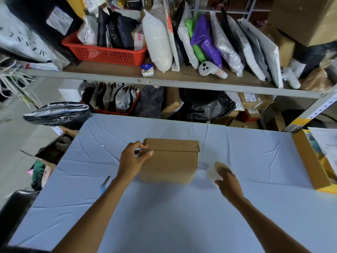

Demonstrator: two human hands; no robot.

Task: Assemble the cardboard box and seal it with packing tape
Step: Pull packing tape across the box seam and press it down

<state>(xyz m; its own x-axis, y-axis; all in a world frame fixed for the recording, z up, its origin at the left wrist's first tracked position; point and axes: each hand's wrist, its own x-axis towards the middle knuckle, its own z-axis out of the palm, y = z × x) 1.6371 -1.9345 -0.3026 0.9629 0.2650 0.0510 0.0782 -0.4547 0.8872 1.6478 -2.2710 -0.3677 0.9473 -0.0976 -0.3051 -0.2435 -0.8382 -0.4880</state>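
A brown cardboard box (pixel 171 163) stands folded up in the middle of the table, its top flaps closed with a seam running across. My left hand (pixel 134 159) holds the box's top left corner, thumb on the near flap and fingers curled over the far one. My right hand (pixel 227 181) grips a roll of packing tape (pixel 214 172) just right of the box, low over the table; the roll is blurred by motion.
A light blue cloth (pixel 164 216) covers the table. A small blue box cutter (pixel 105 183) lies left of my left forearm. A yellow-edged cardboard tray (pixel 310 161) sits at the right edge. Shelves crowded with parcels and a red basket (pixel 104 52) stand behind.
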